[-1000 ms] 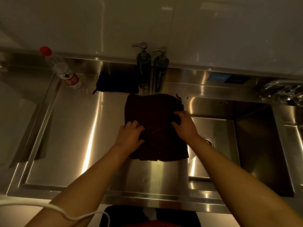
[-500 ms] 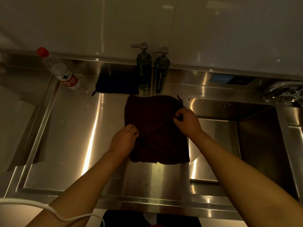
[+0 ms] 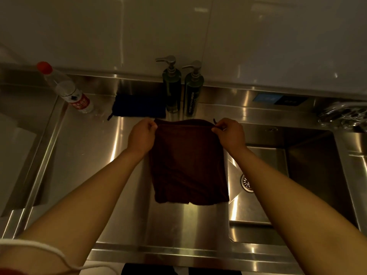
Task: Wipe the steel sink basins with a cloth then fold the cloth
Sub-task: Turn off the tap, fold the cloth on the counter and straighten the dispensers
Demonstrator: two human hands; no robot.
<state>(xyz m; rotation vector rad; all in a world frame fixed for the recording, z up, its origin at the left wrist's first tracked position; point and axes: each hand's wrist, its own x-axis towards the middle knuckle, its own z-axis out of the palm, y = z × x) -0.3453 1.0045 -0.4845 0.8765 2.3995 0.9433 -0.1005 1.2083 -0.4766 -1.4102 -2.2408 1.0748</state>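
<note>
Two pump bottles point(image 3: 181, 86), a folded dark blue cloth point(image 3: 139, 106) and a clear red-capped bottle point(image 3: 65, 88) line the back of the shiny steel counter point(image 3: 83, 165). Dark maroon cloth point(image 3: 188, 163), soft rectangle, lies flat left of the deep sink basin point(image 3: 278, 175) with round drain point(image 3: 246, 183). Left hand point(image 3: 142, 135) and right hand point(image 3: 230, 134) each pinch a far corner.

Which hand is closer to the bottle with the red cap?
The left hand. It pinches the cloth's far left corner, with the red-capped bottle farther left and back. The right hand pinches the far right corner, farther away.
</note>
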